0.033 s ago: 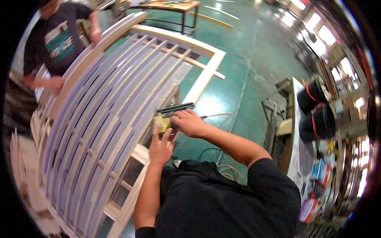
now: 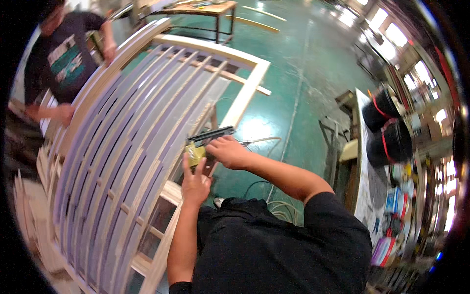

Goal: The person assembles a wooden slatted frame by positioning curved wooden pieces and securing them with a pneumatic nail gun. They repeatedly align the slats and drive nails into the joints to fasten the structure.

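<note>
In front of my body, above the near right edge of a slatted wooden frame (image 2: 110, 161), is a nail gun with a yellow-green body (image 2: 195, 154) and a long black magazine (image 2: 211, 134). My right hand (image 2: 226, 151) is closed around its dark grip, from which a thin hose seems to run off to the right. Lower down, the fingers of my left hand (image 2: 197, 185) press on both sides of the yellow body. The gun's nose is hard to make out.
A co-worker (image 2: 63, 54) stands at the frame's far left side, hands on its edge. Cut wood strips (image 2: 32, 215) lie at lower left. A coiled hose (image 2: 284, 210) rests on the green floor. Black buckets (image 2: 389, 139) stand on a bench at right.
The whole view has shifted slightly, with the frame and the gun a little further left. My grip on the nail gun looks the same.
</note>
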Demonstrator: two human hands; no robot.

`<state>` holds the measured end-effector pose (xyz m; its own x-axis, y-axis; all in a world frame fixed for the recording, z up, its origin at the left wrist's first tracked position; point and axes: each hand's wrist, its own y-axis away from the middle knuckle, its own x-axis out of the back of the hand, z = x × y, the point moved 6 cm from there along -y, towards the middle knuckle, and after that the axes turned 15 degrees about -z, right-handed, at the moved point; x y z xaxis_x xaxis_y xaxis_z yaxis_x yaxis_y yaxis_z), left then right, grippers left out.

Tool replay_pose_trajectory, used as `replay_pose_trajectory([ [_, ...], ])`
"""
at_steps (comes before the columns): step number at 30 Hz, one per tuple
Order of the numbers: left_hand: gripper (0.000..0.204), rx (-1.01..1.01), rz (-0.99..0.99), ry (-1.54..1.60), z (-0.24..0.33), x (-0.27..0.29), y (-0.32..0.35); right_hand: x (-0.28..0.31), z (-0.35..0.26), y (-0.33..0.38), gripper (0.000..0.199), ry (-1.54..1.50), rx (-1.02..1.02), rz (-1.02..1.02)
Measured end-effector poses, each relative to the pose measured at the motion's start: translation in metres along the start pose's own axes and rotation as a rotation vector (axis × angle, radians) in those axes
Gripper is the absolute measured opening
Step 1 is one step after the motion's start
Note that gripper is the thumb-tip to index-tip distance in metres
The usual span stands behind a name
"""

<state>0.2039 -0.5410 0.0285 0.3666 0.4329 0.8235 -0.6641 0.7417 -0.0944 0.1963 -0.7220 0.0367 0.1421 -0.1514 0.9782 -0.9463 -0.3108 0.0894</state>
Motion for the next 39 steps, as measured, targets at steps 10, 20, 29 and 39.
replay_pose_trajectory([
  [10,0.106,0.016,-0.025,0.237,-0.008,-0.014,0.004,-0.003,0.005,0.14,0.055,-0.383,-0.605,0.06],
  [20,0.041,-0.102,-0.177,0.005,-0.026,-0.033,-0.002,-0.119,-0.032,0.516,0.054,-0.647,-1.632,0.286],
  [29,0.041,-0.184,-0.182,-0.243,-0.027,-0.034,-0.008,-0.192,-0.095,0.84,0.061,-0.516,-2.435,0.213],
  [39,0.041,0.037,-0.14,-0.468,0.001,-0.026,0.039,-0.28,-0.085,0.986,0.053,-0.575,-2.546,0.136],
])
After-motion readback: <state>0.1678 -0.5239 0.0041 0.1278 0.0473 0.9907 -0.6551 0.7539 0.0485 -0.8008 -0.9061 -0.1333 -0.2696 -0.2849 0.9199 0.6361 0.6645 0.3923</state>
